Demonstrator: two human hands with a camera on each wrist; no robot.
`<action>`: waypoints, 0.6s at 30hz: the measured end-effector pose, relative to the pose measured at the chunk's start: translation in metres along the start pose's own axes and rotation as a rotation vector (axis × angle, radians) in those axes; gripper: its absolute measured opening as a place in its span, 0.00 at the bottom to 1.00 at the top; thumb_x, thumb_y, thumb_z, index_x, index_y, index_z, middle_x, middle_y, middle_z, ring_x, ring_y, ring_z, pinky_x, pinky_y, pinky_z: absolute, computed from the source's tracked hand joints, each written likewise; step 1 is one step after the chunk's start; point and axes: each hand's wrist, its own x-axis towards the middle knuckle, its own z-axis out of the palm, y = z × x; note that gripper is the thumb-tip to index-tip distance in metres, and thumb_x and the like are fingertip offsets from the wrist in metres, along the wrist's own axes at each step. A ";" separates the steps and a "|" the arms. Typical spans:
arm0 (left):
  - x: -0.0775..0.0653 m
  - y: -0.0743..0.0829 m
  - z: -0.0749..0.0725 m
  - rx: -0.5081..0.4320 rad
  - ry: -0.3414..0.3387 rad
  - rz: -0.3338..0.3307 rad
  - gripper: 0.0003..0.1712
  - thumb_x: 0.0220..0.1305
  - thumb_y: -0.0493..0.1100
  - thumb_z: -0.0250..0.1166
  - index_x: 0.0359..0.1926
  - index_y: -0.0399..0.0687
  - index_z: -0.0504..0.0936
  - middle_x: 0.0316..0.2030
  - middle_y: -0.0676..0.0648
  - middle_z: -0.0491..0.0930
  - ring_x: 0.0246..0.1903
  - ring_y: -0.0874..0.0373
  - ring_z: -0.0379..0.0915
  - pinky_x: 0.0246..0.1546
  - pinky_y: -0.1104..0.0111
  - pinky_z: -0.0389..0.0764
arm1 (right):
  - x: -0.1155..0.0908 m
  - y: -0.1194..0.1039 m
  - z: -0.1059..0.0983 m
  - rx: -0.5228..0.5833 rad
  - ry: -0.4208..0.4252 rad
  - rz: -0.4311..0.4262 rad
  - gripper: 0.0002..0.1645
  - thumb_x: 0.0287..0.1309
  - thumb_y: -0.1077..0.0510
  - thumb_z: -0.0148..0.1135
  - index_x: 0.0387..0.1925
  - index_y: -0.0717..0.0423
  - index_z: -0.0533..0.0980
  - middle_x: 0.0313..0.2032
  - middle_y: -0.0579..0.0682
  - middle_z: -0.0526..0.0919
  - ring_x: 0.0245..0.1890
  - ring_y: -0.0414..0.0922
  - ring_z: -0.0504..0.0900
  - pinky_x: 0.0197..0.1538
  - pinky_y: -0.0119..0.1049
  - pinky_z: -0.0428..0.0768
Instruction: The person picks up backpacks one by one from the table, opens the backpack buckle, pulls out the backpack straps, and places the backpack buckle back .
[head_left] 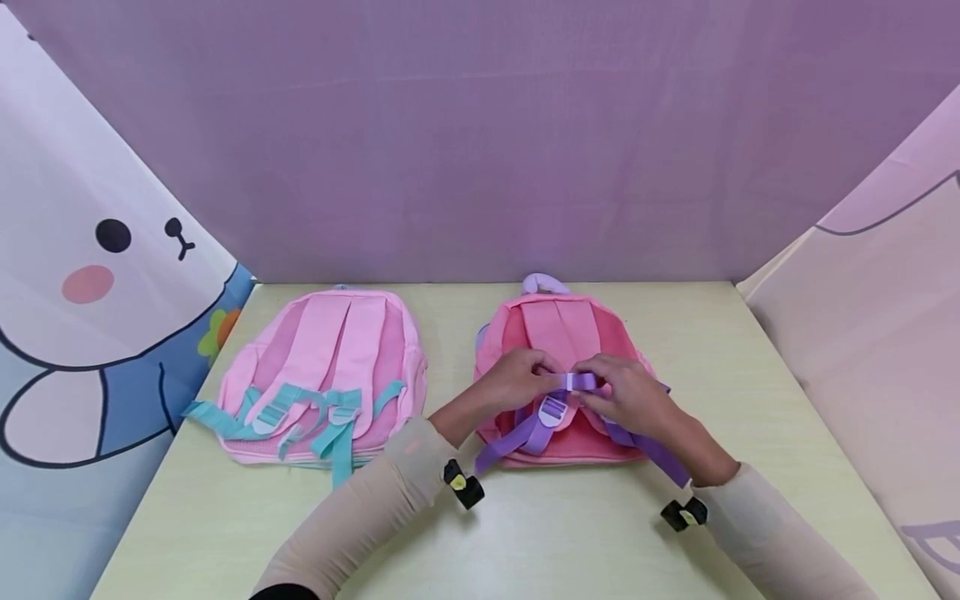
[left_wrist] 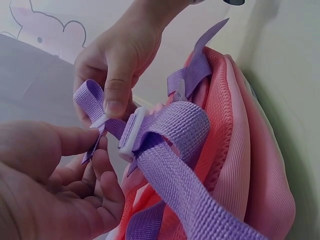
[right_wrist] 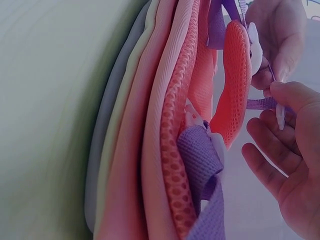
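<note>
A coral-pink backpack lies on the table with its shoulder straps facing up. Across it, a narrow purple strap with a small white clip is held between both hands. My left hand pinches the strap's short end beside the clip, between thumb and fingers. From the other side my right hand pinches the looped part of the same strap, its thumb right at the clip. Just below hangs a wider purple strap threaded through a white adjuster buckle.
To the left lies a light-pink backpack, also straps up, with turquoise webbing hanging over its front edge. Both bags are on a pale wooden table. A purple cloth wall stands behind, with printed panels at the sides.
</note>
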 end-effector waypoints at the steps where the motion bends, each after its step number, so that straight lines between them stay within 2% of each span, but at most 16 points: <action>1: 0.000 0.000 0.000 -0.005 0.000 -0.004 0.05 0.71 0.44 0.64 0.44 0.50 0.85 0.39 0.51 0.83 0.38 0.60 0.77 0.38 0.72 0.78 | 0.000 0.000 0.000 0.000 0.002 -0.002 0.22 0.53 0.58 0.78 0.49 0.57 0.82 0.35 0.47 0.83 0.32 0.41 0.77 0.35 0.34 0.81; 6: 0.001 0.002 0.001 0.000 -0.004 -0.015 0.06 0.71 0.44 0.65 0.45 0.50 0.83 0.40 0.51 0.83 0.39 0.59 0.77 0.38 0.71 0.79 | 0.000 0.000 0.000 0.000 0.011 -0.010 0.22 0.53 0.58 0.78 0.49 0.58 0.81 0.36 0.49 0.85 0.33 0.41 0.78 0.36 0.42 0.84; 18: 0.002 0.004 0.002 0.009 0.001 -0.025 0.08 0.70 0.45 0.66 0.48 0.51 0.85 0.40 0.52 0.83 0.40 0.60 0.78 0.41 0.71 0.80 | 0.001 -0.001 -0.002 0.017 -0.007 0.015 0.23 0.53 0.59 0.78 0.50 0.57 0.81 0.38 0.49 0.85 0.34 0.42 0.79 0.38 0.44 0.85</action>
